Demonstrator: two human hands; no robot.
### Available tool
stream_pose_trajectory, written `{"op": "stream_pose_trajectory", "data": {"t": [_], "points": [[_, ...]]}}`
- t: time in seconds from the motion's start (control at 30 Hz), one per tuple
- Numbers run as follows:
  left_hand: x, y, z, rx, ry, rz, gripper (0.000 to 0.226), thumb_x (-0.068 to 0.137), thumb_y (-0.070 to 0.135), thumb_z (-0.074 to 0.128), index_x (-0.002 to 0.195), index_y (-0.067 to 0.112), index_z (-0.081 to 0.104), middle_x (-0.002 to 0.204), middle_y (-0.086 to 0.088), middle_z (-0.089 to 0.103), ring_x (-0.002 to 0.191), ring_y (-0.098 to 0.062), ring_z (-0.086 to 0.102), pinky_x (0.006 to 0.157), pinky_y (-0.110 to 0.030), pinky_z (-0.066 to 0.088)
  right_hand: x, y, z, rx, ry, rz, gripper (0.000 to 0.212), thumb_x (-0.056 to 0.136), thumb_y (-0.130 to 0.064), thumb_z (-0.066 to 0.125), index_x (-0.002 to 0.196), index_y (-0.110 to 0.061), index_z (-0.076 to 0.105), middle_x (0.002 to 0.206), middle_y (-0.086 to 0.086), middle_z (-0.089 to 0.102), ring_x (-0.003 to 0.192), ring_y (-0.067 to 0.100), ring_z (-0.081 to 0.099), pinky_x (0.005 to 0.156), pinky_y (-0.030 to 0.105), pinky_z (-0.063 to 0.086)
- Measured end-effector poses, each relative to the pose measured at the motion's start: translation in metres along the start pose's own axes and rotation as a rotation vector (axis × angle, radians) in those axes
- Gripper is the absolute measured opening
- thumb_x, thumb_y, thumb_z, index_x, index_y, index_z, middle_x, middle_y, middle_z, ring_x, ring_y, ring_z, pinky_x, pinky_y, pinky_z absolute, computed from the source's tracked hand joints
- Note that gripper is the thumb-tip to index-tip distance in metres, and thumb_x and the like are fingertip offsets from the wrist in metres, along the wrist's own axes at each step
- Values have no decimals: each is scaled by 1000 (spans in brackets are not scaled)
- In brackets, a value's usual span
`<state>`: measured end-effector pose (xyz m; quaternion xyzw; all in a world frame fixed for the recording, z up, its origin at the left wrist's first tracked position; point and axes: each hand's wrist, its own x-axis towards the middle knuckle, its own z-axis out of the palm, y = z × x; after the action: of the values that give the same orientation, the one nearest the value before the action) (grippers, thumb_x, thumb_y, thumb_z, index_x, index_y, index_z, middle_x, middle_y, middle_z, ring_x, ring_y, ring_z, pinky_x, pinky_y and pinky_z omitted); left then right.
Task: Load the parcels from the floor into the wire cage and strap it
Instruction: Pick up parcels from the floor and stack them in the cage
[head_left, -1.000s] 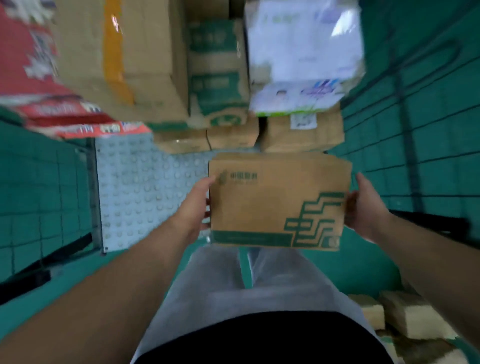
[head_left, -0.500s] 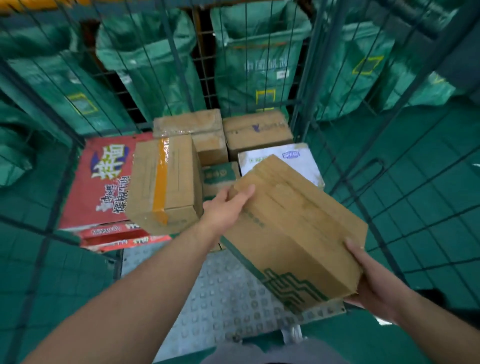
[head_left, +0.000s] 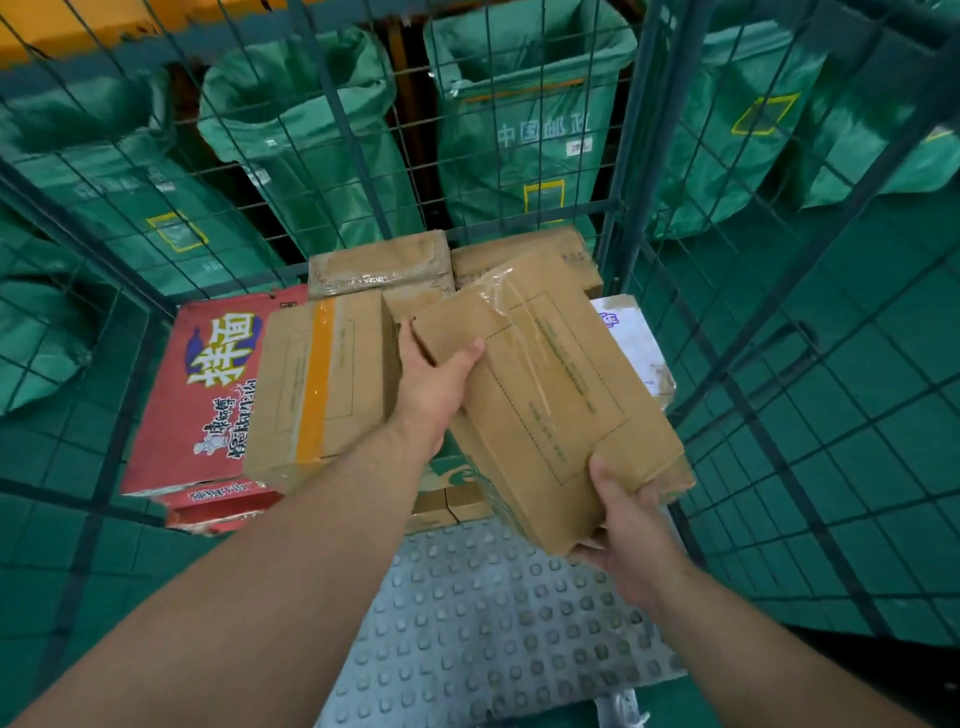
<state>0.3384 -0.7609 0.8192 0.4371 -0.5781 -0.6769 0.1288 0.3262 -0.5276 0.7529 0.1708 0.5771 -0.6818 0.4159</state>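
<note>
A worker's left hand (head_left: 434, 382) and right hand (head_left: 626, 525) grasp opposite ends of a tilted cardboard parcel (head_left: 550, 395), held inside the wire cage (head_left: 621, 156) above boxes already stacked there (head_left: 322, 389).

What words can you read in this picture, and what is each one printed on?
"中国邮政": on the green mail sack.
"拌面": on the red carton.
Form print on the carried box and the label on the white parcel: too blurred to read.
</note>
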Motion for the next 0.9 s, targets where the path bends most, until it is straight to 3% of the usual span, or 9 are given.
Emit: {"op": "stream_pose_trajectory", "data": {"t": [0.1, 0.27, 0.37, 0.43, 0.5, 0.57, 0.67, 0.8, 0.9], "points": [[-13, -49, 9, 103, -46, -86, 81, 87, 37, 81, 152, 37, 33, 134, 8, 63, 117, -17, 59, 106, -41, 47, 25, 21, 36, -29, 12, 62, 50, 100, -42, 62, 141, -36, 35, 124, 2, 66, 98, 23, 71, 68, 41, 64], [-44, -115, 2, 2, 14, -331, 65, 100, 39, 64, 152, 54, 27, 141, 10, 55, 120, -26, 56, 94, -60, 54, 64, 32, 53, -168, 177, 132, 81, 88, -76, 55, 145, -24, 36, 118, 13, 70, 90, 29, 73, 60, 35, 59], [-44, -128, -5, -266, 35, -513, 66, 101, 39, 63, 156, 49, 27, 152, 2, 47, 122, -39, 55, 93, -61, 56, 60, 4, 43, -436, 359, 24, 127, 60, -89, 71, 158, -38, 10, 150, 10, 53, 113, 39, 67, 88, 52, 58], [-43, -124, 1, -402, 4, -545, 49, 101, 36, 63, 146, 38, 46, 149, -1, 51, 119, -43, 58, 94, -64, 54, 50, -20, 34, -672, 381, -135, 117, 79, -57, 81, 162, -38, 0, 157, 4, 42, 129, 38, 56, 102, 47, 49], [-44, -113, 5, -449, -6, -566, 36, 98, 34, 69, 132, 36, 57, 140, -3, 58, 118, -42, 58, 94, -65, 54, 53, -37, 21, -731, 298, -225, 103, 82, -42, 83, 161, -36, 17, 149, -1, 51, 128, 30, 57, 106, 47, 50], [-42, -100, 4, -412, 23, -536, 39, 93, 29, 73, 128, 42, 62, 132, 0, 63, 116, -36, 58, 97, -60, 54, 60, -47, 17, -766, 300, -250, 79, 80, -47, 83, 144, -31, 40, 126, -3, 64, 109, 25, 66, 94, 47, 57], [-34, -78, -12, -297, 50, -428, 51, 94, 22, 69, 138, 42, 55, 123, 6, 65, 110, -21, 58, 103, -49, 48, 64, -50, 31, -798, 277, -287, 40, 97, -52, 62, 120, -22, 49, 105, 0, 67, 87, 20, 67, 73, 40, 56], [-20, -51, -30, -168, 115, -281, 39, 102, 19, 57, 136, 39, 52, 113, 13, 66, 99, -7, 59, 93, -33, 49, 68, -31, 58, -787, 298, -339, 36, 96, -67, 45, 99, -31, 46, 96, 3, 69, 82, 27, 71, 73, 43, 57], [-15, -31, -38, -74, 184, -233, 44, 93, 19, 59, 134, 34, 55, 118, 10, 67, 107, -14, 64, 102, -38, 53, 73, -21, 82, -709, 315, -304, 32, 102, -57, 43, 100, -26, 44, 91, 5, 66, 79, 29, 69, 75, 47, 58]]}}
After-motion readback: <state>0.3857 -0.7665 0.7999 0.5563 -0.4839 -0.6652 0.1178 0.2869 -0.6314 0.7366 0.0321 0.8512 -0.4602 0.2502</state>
